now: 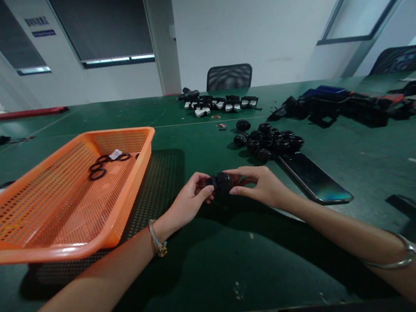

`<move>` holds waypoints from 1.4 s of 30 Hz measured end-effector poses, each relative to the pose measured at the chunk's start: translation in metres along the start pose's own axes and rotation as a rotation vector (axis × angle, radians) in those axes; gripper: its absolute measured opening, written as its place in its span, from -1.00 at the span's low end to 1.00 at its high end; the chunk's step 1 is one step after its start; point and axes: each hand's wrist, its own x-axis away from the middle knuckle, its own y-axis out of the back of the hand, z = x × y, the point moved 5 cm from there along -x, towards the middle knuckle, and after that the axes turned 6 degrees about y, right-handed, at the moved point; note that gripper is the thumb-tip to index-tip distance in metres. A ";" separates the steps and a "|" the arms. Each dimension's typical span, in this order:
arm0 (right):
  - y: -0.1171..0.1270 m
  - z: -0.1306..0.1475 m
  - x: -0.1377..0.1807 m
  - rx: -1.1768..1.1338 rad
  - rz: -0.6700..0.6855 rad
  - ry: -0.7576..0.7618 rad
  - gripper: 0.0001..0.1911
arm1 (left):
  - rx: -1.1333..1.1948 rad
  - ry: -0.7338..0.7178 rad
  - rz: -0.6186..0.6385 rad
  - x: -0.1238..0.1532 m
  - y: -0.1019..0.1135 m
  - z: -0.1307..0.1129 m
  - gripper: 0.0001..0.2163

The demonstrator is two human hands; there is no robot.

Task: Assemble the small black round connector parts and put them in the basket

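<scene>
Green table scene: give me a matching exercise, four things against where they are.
Things:
1. black rings
2. small black fitting
3. pile of black fittings
4. phone

Places:
A. lying flat on the table, beside the right hand
B. heaped on the table beyond both hands
C. inside the orange basket
D. held between the left hand and the right hand

Pairs: 1-C, 2-D, 3-B, 4-A

Left of my hands I see an orange basket [61, 198] holding black rings [98, 171]; beyond them, black fittings [268, 140] heaped beside a phone [315, 179] on the green counter [215, 259].
</scene>
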 end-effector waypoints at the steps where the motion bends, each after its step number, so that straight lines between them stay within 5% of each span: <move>1: 0.000 0.002 0.000 0.000 0.011 0.011 -0.60 | 0.002 0.001 0.002 0.000 0.000 0.000 -0.88; 29: 0.001 0.001 0.001 -0.057 -0.023 -0.004 -0.58 | 0.005 0.020 0.005 0.000 0.000 0.000 -0.86; 42: -0.001 0.006 0.002 -0.049 -0.023 0.104 -0.54 | 0.016 0.036 0.009 0.000 0.001 0.000 -0.89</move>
